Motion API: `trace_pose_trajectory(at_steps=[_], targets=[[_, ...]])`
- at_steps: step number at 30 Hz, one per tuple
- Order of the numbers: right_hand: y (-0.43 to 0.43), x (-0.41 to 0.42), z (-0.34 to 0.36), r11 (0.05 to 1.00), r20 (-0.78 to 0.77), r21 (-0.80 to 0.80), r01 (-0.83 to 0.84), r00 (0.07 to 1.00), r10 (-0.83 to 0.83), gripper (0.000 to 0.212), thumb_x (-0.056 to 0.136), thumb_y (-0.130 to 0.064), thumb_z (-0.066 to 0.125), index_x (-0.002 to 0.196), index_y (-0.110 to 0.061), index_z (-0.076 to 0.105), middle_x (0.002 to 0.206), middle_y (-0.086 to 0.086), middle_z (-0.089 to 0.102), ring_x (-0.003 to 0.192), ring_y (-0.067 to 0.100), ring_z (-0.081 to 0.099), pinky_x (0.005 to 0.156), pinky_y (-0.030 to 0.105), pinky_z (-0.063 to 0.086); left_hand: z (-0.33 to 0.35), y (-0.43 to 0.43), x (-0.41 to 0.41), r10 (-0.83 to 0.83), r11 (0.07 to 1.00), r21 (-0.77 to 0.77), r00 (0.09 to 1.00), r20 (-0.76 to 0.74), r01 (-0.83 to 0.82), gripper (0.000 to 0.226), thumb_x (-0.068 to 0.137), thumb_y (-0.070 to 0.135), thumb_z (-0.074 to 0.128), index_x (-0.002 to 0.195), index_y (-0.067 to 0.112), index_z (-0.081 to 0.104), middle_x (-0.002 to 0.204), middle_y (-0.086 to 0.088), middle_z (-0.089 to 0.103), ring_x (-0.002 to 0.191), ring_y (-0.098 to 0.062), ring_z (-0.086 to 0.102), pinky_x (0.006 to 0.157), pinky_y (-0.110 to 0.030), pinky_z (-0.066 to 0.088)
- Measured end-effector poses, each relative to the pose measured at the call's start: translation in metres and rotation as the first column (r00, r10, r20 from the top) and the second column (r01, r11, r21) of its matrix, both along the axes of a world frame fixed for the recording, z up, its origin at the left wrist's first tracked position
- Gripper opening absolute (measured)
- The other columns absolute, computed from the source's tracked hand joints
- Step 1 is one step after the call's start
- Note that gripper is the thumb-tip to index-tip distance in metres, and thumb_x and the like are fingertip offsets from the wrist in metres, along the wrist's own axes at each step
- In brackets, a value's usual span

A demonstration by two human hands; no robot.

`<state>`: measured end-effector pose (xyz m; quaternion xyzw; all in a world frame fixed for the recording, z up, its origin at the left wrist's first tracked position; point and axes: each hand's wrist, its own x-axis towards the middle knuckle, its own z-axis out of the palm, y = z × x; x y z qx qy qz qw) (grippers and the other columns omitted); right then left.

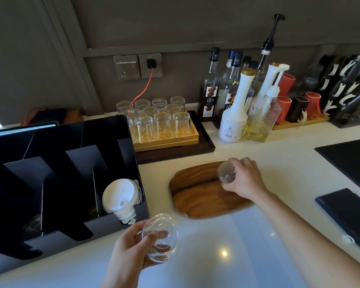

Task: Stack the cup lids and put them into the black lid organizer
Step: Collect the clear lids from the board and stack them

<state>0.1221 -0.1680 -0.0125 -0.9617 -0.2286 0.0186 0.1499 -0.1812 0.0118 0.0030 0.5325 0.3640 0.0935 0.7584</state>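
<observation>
My left hand (131, 244) holds a stack of clear dome lids (161, 238) low over the white counter, just right of the black lid organizer (56, 183). My right hand (244, 179) grips another clear dome lid (227, 172) above the wooden tray (197, 194). A stack of white cup lids (119, 197) lies in the organizer's rightmost slot. A faint clear lid (32, 226) shows in a slot further left.
Upturned glasses (162, 121) stand on a wooden rack behind the organizer. Syrup bottles (235, 100) and red and black mugs (295, 104) line the back wall. A black mat (349, 161) and a dark wallet-like item (347, 215) lie at the right.
</observation>
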Motion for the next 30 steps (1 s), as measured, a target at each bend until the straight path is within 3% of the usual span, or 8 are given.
trace_pose_trajectory(at_steps=[9,19,26,30], targets=[[-0.008,0.012,-0.006,0.998,-0.156,-0.015,0.058,0.986,-0.06,0.082,0.061,-0.048,0.084,0.131,-0.023,0.049,0.123,0.012,0.051,0.118,0.036,0.045,0.095,0.04,0.044,0.0,-0.001,0.002,-0.019,1.0,-0.01,1.0,-0.014,0.019,0.026,0.094,-0.006,0.066,0.117,0.004,0.068,0.095,-0.021,0.082,0.08,-0.048,0.078,0.06,-0.042,0.064],[-0.007,0.007,-0.006,0.998,-0.072,-0.032,0.057,0.996,-0.059,0.084,0.056,-0.051,0.08,0.129,-0.023,0.049,0.115,0.012,0.058,0.108,0.035,0.051,0.089,0.039,0.049,0.0,-0.001,0.0,-0.028,1.0,-0.01,0.999,-0.016,0.028,0.024,0.095,-0.005,0.065,0.117,0.005,0.068,0.095,-0.02,0.082,0.081,-0.048,0.078,0.061,-0.043,0.064],[-0.004,-0.011,0.002,0.991,-0.109,0.13,0.012,0.994,0.003,0.087,0.056,-0.05,0.081,0.133,-0.026,0.048,0.119,0.007,0.057,0.115,0.031,0.05,0.093,0.036,0.045,-0.003,0.003,-0.002,0.007,1.0,-0.014,1.0,-0.018,-0.008,0.024,0.094,-0.006,0.066,0.115,0.005,0.07,0.094,-0.02,0.082,0.083,-0.05,0.078,0.064,-0.046,0.066],[0.004,-0.045,0.023,0.947,-0.136,0.309,-0.082,0.982,0.129,0.089,0.051,-0.056,0.079,0.131,-0.033,0.048,0.12,-0.006,0.056,0.115,0.016,0.051,0.097,0.032,0.044,-0.002,0.002,0.003,0.013,1.0,-0.021,1.0,-0.022,-0.014,0.025,0.094,-0.006,0.064,0.116,0.006,0.07,0.094,-0.02,0.082,0.078,-0.044,0.078,0.061,-0.042,0.064]])
